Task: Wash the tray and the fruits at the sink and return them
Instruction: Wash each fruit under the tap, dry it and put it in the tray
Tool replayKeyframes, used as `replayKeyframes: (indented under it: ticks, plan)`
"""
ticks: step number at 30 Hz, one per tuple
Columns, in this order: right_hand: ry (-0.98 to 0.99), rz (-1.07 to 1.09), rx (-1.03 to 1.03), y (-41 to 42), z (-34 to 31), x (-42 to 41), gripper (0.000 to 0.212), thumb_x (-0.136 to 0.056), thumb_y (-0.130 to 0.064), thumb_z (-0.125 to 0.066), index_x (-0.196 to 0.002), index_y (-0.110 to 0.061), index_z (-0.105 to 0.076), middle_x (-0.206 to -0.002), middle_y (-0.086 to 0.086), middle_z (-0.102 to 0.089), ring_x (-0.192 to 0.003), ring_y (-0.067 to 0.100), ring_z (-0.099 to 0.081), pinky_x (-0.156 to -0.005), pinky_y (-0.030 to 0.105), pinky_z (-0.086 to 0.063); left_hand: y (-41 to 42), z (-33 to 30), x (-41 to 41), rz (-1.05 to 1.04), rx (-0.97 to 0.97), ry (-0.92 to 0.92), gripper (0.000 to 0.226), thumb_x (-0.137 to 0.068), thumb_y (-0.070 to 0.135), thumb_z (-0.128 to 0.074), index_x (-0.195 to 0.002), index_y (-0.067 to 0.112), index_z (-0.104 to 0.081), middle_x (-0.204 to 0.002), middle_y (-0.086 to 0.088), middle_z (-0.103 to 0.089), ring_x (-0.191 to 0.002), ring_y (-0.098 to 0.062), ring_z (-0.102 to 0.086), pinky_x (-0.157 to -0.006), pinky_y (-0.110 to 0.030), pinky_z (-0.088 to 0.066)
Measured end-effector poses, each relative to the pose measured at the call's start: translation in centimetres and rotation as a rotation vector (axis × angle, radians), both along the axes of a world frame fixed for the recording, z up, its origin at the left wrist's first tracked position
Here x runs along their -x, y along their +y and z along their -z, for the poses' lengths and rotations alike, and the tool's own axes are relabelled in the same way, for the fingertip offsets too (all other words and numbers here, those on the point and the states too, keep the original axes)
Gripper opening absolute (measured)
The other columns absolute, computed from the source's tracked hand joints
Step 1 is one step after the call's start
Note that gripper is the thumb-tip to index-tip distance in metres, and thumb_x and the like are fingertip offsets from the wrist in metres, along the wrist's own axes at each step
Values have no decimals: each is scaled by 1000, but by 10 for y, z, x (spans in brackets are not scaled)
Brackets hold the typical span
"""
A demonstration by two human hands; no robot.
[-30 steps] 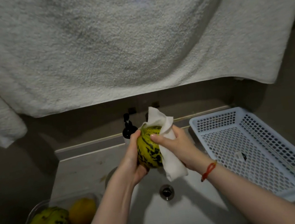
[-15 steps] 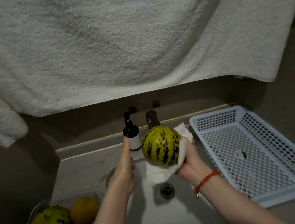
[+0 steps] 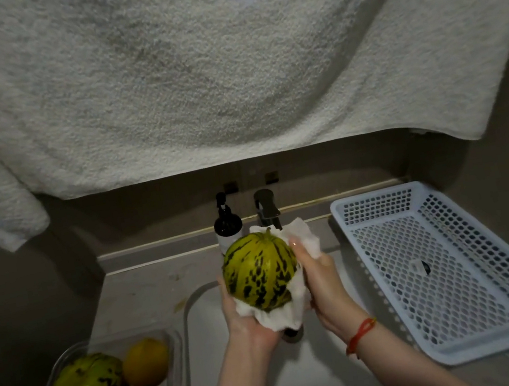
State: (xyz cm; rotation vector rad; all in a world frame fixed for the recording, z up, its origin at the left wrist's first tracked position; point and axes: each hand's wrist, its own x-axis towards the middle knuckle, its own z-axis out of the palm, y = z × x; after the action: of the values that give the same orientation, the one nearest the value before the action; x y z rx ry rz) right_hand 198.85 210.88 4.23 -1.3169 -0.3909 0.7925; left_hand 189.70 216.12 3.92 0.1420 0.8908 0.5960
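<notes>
Overhead, round melon (image 3: 259, 272), yellow-green, dark-streaked, paper-cradled

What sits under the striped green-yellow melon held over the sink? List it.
Under the striped green-yellow melon: a crumpled white paper towel, cupped by the left hand and right hand. The towel mostly hides the sink drain.

You have one view only: your head camera looks forward and steeply down, close over the sink (image 3: 326, 369), its near rim at the bottom edge.
</notes>
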Motion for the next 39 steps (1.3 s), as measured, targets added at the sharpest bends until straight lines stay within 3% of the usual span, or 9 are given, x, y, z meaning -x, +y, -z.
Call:
replayKeyframes:
  ticks: [3,7,16,20,23,29,33,36,39]
  plan:
    - [-174,-129,-69,-7,-11,0,58,-71,-48,-62,-123,-22,-54,-116,-1,-64,-105,10,-62,-80,19,-52,7,-1,5,82,-212,-270,77,-72,65,-50,-118,4,-61,-121,-24,-61,-108,-39,-61,-83,-47,-53]
    - [-402,-229,74,-1,-15,6,92,-59,-56,-71,-139,-26,-36,-129,-1,-50,-115,11,-53,-94,27,-50,1,-1,0,153,-315,-260,53,-69,41,-63,-107,4,-65,-99,-19,-72,-86,-29,-71,-61,-36,-58]
    - [-673,-23,118,-9,0,18,68,-86,-64,-35,-143,-28,-29,-132,-7,-37,-116,2,-41,-85,0,-34,-2,-11,-9,194,-539,-68,58,-69,45,-56,-114,10,-62,-104,-16,-71,-90,-25,-70,-65,-30,-57]
    - [-522,-167,91,-14,-6,1,74,-70,-65,-55,-135,-35,-34,-135,-1,-45,-118,9,-49,-97,26,-47,0,-15,-7,200,-685,27,60,-69,45,-58,-121,16,-57,-109,-15,-68,-96,-25,-69,-69,-32,-57]
    - [-493,-268,67,-17,-11,-9,77,-60,-56,-79,-123,-52,-35,-122,-18,-53,-107,-4,-56,-85,15,-50,3,-18,-5,253,-808,35,56,-69,45,-62,-121,26,-53,-103,-3,-70,-89,-14,-70,-63,-22,-55]
    - [-664,-109,99,-21,-4,-12,68,-55,-64,-70,-113,-64,-35,-113,-37,-46,-119,12,-47,-101,38,-44,-2,-22,1,331,-659,-175,55,-88,57,-35,-128,26,-57,-119,-11,-66,-109,-23,-64,-85,-35,-56]
    - [-689,25,81,-20,-2,-6,78,-52,-63,-72,-122,-45,-42,-120,-13,-54,-111,3,-53,-91,25,-50,-8,-18,6,218,-501,-340,43,-100,36,-27,-132,18,-51,-130,-16,-58,-106,-25,-65,-81,-35,-55]
    - [-745,44,130,-22,0,-6,86,-52,-61,-75,-128,-37,-42,-122,-7,-51,-112,9,-52,-93,27,-48,-7,-17,13,261,-636,-333,47,-91,8,-41,-137,17,-45,-138,-10,-52,-122,-24,-55,-102,-40,-44]
    - [-719,40,106,-25,1,-10,84,-58,-38,-86,-131,-25,-47,-125,-2,-54,-114,12,-54,-95,36,-49,-2,-17,21,321,-844,-182,58,-81,8,-56,-130,36,-44,-136,10,-52,-116,-8,-58,-90,-28,-53]
